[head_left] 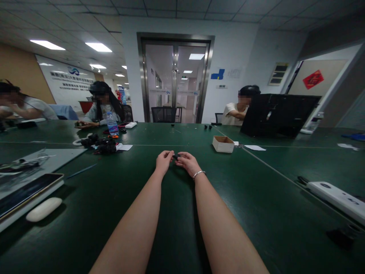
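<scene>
hands nearly meeting now, arms stretched out over the green table [176,213], and right between the 2 sets of fingertips sits the small dark piece [176,156]! left hand [164,161] pinches in from its side, thumb and fingers drawn together at the piece; right hand [188,163] grips from the other, fingers curled, silver bracelet [199,174] on the wrist. danger spot, by the look of it: with so little to hold, a slack pinch or an uneven push from 1 hand could pop it loose and send it skidding over the tabletop. trouble then, because dark on deep green would be hard to find, and the 2 small dark bits [208,127] well beyond the right hand could be mistaken for it. a rough twist might strain it too, should it prove delicate. the pale box [223,147], beyond the right hand and to its right, looks too far off to catch a slip. and the piece itself? blackish, stubby, tiny beside the fingers, no marking to be made out; the fingers cover much of it, so its full shape, its material and whether it is 1 part or 2 cannot be told.
</scene>
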Demonstrator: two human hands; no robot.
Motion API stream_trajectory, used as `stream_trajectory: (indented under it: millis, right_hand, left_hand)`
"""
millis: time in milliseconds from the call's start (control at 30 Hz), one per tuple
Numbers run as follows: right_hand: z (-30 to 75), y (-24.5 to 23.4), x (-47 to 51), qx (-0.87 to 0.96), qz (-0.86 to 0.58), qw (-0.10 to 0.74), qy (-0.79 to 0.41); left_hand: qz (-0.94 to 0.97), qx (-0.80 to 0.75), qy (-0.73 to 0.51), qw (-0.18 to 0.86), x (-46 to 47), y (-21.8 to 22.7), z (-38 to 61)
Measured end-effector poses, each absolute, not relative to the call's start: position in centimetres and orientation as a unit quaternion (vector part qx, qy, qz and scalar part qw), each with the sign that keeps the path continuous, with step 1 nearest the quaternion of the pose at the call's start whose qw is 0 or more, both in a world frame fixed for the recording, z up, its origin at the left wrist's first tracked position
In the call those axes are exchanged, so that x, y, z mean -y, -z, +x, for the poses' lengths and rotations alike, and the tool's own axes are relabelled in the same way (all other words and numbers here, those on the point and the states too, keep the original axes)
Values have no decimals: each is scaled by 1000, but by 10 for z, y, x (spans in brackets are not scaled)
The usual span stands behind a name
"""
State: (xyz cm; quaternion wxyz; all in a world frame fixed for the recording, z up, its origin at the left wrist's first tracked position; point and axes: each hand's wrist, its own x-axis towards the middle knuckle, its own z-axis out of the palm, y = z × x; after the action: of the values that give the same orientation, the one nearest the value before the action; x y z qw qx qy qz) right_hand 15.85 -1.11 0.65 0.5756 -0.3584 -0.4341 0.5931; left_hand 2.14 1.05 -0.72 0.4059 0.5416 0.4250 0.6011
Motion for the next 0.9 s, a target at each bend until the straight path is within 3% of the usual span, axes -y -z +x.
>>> stream_trajectory:
  millis: [300,667,900]
  right_hand:
    - [158,-4,6,428,-371,579,-587]
    - [157,1,4,465,-384,569,-560]
    - [146,8,3,559,-435,541,-454]
  left_hand:
    - [532,-396,-599,449,1,-4,24]
    - [528,-421,-619,400,0,-2,22]
    - [546,-422,-605,397,-3,2,21]
